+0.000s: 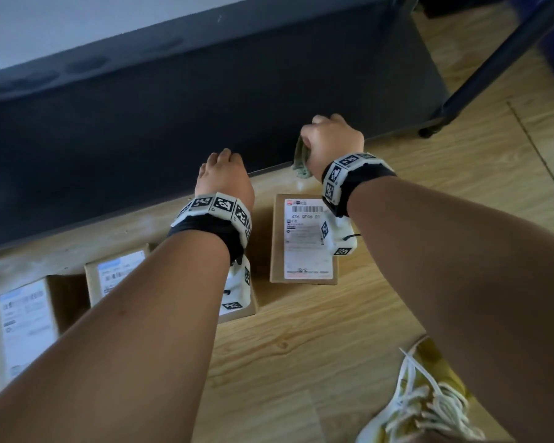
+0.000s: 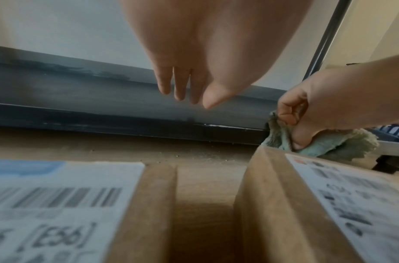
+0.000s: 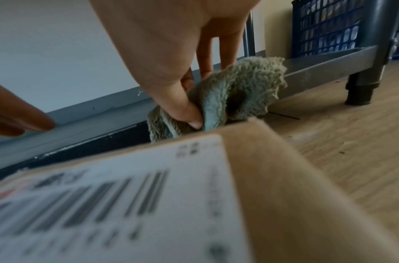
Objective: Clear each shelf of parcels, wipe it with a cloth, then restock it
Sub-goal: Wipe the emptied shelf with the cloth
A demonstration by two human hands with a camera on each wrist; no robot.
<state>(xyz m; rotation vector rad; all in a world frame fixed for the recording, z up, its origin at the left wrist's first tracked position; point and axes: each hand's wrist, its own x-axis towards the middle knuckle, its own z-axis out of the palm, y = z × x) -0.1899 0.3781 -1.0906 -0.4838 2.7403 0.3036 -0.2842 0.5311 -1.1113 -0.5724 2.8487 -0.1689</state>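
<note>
Evidently at the wiping step, the right hand [image 1: 331,143] has its grip clamped on the bunched cloth [image 3: 227,97] at the bare shelf's [image 1: 205,100] front edge, parcels [image 1: 304,239] on the floor just behind it, left hand [image 1: 224,175] slack-fingered alongside; next, a sweep across the shelf.

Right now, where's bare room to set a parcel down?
Bottom shelf is bare, bordered by the wall and its front lip. Floor is free between the parcels and the shoe. Crowded: the parcel row along the lip, under left hand and right hand.
</note>
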